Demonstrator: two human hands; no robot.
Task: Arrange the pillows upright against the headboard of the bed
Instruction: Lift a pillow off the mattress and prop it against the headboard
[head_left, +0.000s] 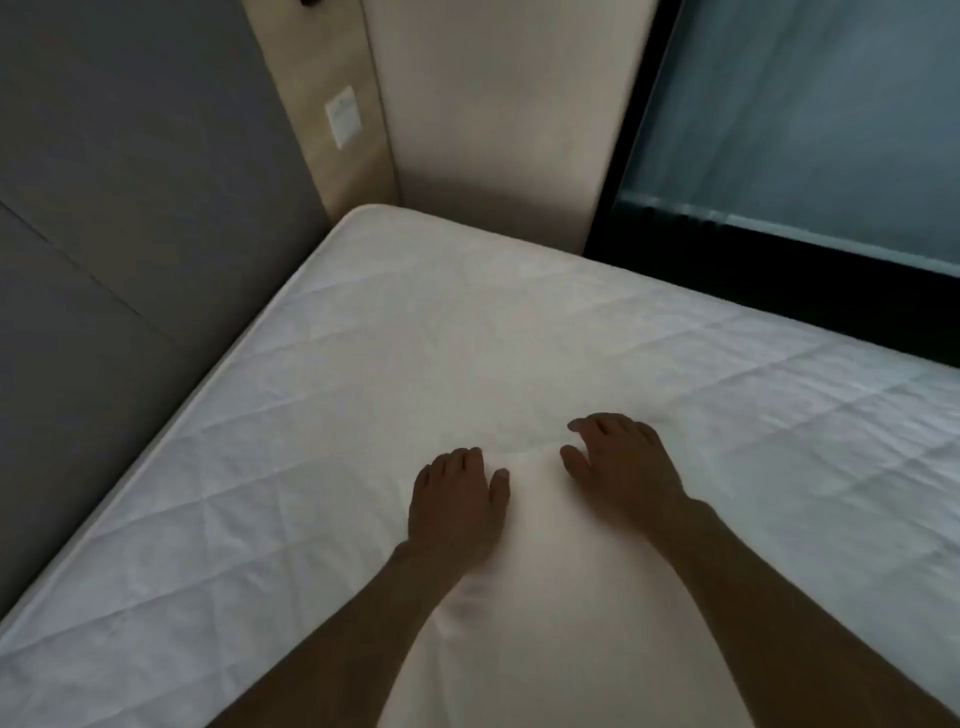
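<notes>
Both hands lie open, palms down, on a plain white soft pillow (545, 597) lying flat on the white quilted mattress (363, 338): left hand (454, 506), right hand (621, 465). The grey padded headboard (130, 208) runs along the mattress's left edge.

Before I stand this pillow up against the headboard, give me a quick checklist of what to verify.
1. Both hands on the pillow: ok, left hand and right hand rest on its far end.
2. Grip closed: not ok, fingers lie spread on top.
3. Pillow upright: not ok, it lies flat on the mattress.
4. Headboard located: ok, grey panel at left.
5. Mattress along the headboard free: ok, where visible.
6. Other pillows: cannot tell, none in view.
</notes>
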